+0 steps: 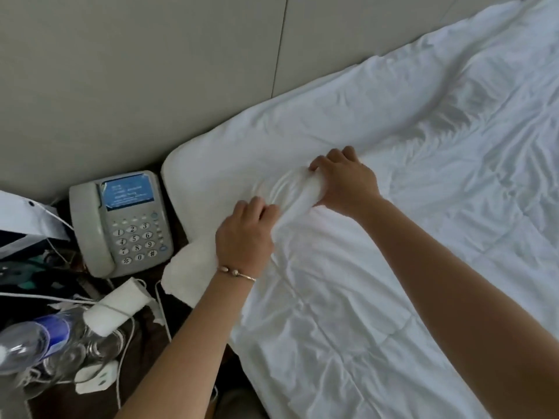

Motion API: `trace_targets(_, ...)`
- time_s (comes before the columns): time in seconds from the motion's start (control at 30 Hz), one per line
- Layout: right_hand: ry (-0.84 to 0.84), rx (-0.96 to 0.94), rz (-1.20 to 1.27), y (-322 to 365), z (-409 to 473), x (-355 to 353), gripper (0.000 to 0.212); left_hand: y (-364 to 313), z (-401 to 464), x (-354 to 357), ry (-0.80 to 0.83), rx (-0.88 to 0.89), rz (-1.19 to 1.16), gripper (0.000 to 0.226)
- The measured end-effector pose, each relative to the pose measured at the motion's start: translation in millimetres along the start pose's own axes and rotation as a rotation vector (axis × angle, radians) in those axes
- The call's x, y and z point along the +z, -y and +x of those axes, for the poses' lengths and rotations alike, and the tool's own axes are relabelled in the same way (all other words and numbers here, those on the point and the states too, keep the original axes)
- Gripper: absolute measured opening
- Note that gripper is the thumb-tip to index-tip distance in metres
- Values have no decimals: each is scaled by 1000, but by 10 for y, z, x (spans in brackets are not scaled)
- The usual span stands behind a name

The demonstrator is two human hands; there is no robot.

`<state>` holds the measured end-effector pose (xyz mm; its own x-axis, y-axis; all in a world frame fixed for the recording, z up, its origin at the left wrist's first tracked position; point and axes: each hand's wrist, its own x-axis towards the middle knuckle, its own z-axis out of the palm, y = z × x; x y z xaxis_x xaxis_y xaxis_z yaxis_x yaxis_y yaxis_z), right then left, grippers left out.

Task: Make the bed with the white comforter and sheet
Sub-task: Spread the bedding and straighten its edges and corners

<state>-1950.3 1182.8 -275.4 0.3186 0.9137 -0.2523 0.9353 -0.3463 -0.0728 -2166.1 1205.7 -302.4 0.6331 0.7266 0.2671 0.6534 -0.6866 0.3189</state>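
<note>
- Hands at the head corner of the bed, both on one bunched fold of the white comforter (393,237).
- Left hand (246,234): fingers curled down into the fabric, gripping the near end of the bunched fold; thin bracelet (237,273) on the wrist.
- Right hand (344,179): fingers curled over the far end of the same fold, gripping it; knuckles up, forearm reaching in from the lower right.
- Fold between the two hands is gathered into a tight roll with fine radiating creases on the side toward the corner.
- Comforter covers most of the bed, from the bottom of the view to the upper right; surface wrinkled, stitched quilting lines visible.
- Sheet (242,146) lies flat over the rounded mattress corner, exposed between the comforter edge and the grey padded headboard (151,71).
- Whether the gripped fold includes the sheet as well as the comforter: cannot tell.
- White towel-like cloth (189,273) hangs at the mattress edge just beside the left wrist.
- Bedside table (145,334), dark top, left of the bed: grey push-button telephone (121,225) with handset on its cradle, near the mattress corner.
- Clear water bottle (45,340) with blue label lying on its side at lower left; white cables (163,309) and a white wrapped block (116,306) nearby.
</note>
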Motion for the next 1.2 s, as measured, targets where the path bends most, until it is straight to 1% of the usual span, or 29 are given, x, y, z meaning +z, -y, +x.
trace_targets(0.03,72,-8,20,13,6,70,79,-26,-74,61,147,-82,-42,12)
trace_targets(0.07,227,-18,42,15,-25,166,87,-13,-118,136,352,-231,-128,10)
trace_targets(0.13,632,-20,57,-17,-107,383,103,114,-86,264,812,-459,-386,33)
trace_targets(0.17,725,5,94,-45,-103,425,97,197,-12,301,879,-513,-519,43)
trace_targets(0.2,690,66,160,-68,-43,427,80,291,99,330,808,-563,-601,46)
trace_targets(0.23,562,108,190,-80,46,402,60,396,231,373,643,-623,-596,41)
trace_targets(0.27,398,116,108,-89,152,361,47,523,368,447,479,-668,-489,32)
trace_targets(0.3,229,84,-34,-91,257,319,41,623,490,516,399,-680,-389,33)
trace_targets(0.33,95,9,-150,-109,350,314,42,684,577,582,424,-672,-351,53)
trace_targets(0.37,37,-46,-199,-133,431,347,55,694,637,637,514,-653,-393,76)
trace_targets(0.4,65,-49,-217,-157,510,382,75,658,686,681,608,-613,-487,93)
trace_targets(0.43,130,-35,-215,-168,568,402,95,582,711,705,702,-559,-561,99)
trace_targets(0.47,195,-25,-229,-179,596,433,108,496,696,709,792,-487,-579,96)
trace_targets(0.5,251,-15,-246,-184,593,473,116,416,664,681,844,-414,-520,84)
trace_targets(0.53,293,-7,-257,-197,574,515,118,388,653,628,814,-364,-424,67)
trace_targets(0.57,321,16,-213,-201,539,528,116,386,663,509,687,-327,-304,52)
trace_targets(0.6,312,66,-108,-192,503,477,113,416,684,353,475,-305,-204,42)
trace_targets(0.67,205,128,118,-163,542,204,103,559,734,18,19,-251,-57,34)
trace_targets(0.7,149,87,104,-160,630,30,95,631,754,-104,-157,-218,36,33)
trace_targets(0.73,104,25,10,-159,739,-141,85,709,760,-143,-250,-204,128,33)
trace_targets(0.77,72,-12,-96,-143,844,-272,74,768,767,-140,-267,-236,202,33)
trace_targets(0.83,22,26,-242,-73,1011,-295,51,870,786,16,-50,-399,221,34)
trace_targets(0.9,7,81,-276,30,1074,-15,33,1021,804,214,341,-617,202,36)
trace_targets(0.97,70,136,-168,89,1089,299,35,1168,900,378,669,-580,154,68)
trace_targets(1.0,118,161,-94,82,1096,397,41,1190,1002,448,750,-536,35,88)
trace_targets(1.03,165,192,-40,62,1093,453,46,1168,1115,482,770,-519,-102,98)
trace_targets(1.07,198,239,-12,36,1089,476,49,1120,1213,516,760,-510,-196,95)
trace_targets(1.13,204,309,-29,31,1116,465,41,1014,1316,552,640,-469,-154,59)
trace_targets(1.2,21,247,7,125,1259,422,28,1059,1336,516,413,-482,-36,34)
